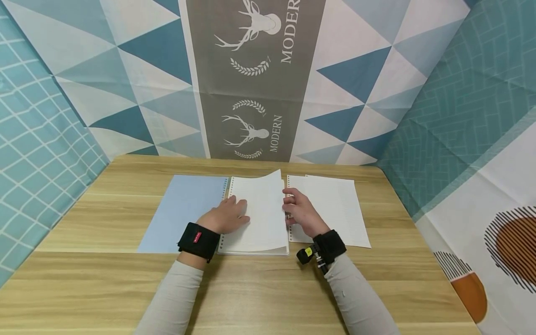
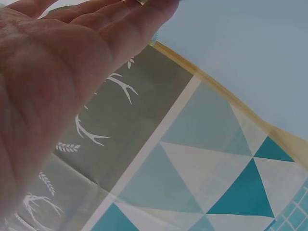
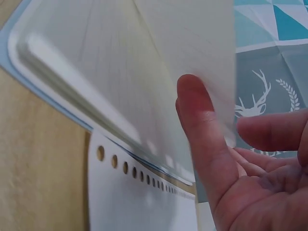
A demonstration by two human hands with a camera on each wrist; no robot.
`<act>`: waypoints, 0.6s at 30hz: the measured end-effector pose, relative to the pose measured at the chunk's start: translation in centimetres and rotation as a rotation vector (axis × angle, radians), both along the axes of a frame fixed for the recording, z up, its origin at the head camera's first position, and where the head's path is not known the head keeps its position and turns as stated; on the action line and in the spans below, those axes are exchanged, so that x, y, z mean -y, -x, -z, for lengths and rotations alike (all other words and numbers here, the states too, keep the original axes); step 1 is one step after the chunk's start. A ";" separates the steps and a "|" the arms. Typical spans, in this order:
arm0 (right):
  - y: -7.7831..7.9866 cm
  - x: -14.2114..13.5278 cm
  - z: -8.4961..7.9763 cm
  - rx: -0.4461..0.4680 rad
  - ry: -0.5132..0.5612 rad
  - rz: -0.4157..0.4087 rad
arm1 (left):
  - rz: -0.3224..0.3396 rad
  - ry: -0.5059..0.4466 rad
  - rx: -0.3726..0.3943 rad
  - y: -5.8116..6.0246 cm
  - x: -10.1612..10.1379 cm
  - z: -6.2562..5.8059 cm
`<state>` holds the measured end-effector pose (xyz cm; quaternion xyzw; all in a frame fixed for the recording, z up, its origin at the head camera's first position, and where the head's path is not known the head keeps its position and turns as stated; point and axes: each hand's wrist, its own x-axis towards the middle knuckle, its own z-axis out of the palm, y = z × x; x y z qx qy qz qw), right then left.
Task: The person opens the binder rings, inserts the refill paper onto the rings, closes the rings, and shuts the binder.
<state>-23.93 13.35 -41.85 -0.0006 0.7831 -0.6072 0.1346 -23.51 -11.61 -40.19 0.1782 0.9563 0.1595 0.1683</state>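
A ring-hole notebook lies open, its light blue cover [image 1: 180, 204] on the left and a stack of white pages [image 1: 259, 228] on the right. My left hand [image 1: 224, 216] rests on the pages beside the punched holes, fingers extended. In the left wrist view the palm is seen from below against the blue cover. My right hand [image 1: 303, 214] is at the pages' right edge, fingers loosely bent. The top page [image 3: 211, 43] is lifted and curves up along that edge. In the right wrist view one fingertip [image 3: 195, 91] is against the lifted page, the other fingers apart from it.
Loose white sheets [image 1: 335, 209] with punched holes lie right of the notebook, partly under my right hand in the head view. The wooden table [image 1: 251, 293] ends at a patterned cloth wall [image 1: 251, 93]. A small black camera [image 1: 304, 255] sticks out from the right wristband.
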 end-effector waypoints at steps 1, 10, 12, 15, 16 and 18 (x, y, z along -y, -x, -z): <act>0.0 0.0 -0.1 -0.001 -0.006 0.001 | -0.001 0.001 0.000 0.0 0.0 0.0; -0.4 -0.2 -0.9 -0.017 -0.096 -0.061 | 0.002 0.023 -0.024 -0.1 -0.2 0.1; -0.6 -0.1 -1.0 -0.021 -0.122 -0.083 | 0.002 0.034 -0.027 -0.2 -0.3 0.1; -0.8 -0.1 -1.1 -0.041 -0.180 -0.112 | -0.001 0.053 -0.035 -0.3 -0.5 0.0; -0.8 0.0 -1.1 -0.048 -0.205 -0.117 | -0.002 0.061 -0.038 -0.3 -0.6 0.0; -0.8 0.0 -1.0 -0.064 -0.258 -0.126 | -0.008 0.074 -0.045 -0.4 -0.7 0.1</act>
